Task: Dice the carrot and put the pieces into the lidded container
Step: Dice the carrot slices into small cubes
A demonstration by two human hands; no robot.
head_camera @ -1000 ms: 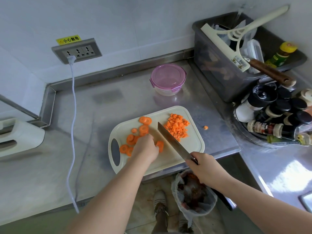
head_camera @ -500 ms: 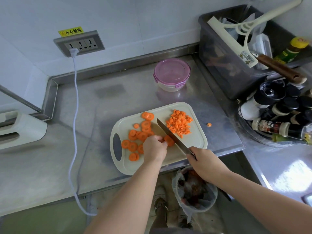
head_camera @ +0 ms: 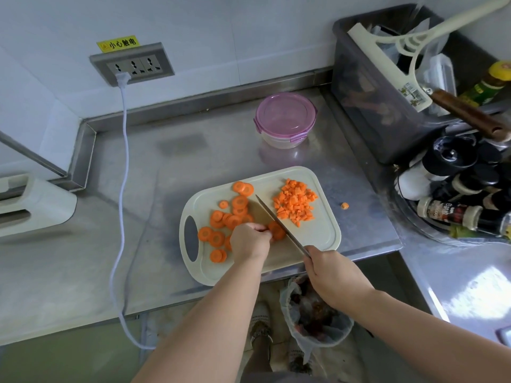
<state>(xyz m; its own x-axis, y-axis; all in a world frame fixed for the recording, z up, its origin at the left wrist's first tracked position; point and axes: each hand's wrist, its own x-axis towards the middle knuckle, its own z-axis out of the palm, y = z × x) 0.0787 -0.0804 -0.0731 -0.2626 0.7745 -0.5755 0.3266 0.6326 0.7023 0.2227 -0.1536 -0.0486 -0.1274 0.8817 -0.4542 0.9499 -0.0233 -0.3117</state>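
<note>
A cream cutting board lies on the steel counter. Several round carrot slices are scattered over its left half, and a pile of diced carrot sits at its right. My left hand pinches a small stack of slices at the board's middle. My right hand grips the handle of a knife whose blade rests right beside that stack. The lidded container, clear with a purple lid, stands closed behind the board.
One carrot bit lies on the counter right of the board. A grey bin of utensils and a rack of spice bottles fill the right. A white cord hangs from the wall socket. A waste bag hangs below the counter edge.
My left hand gathered a few slices and slid them right, toward the board's middle. The knife came in against them.
</note>
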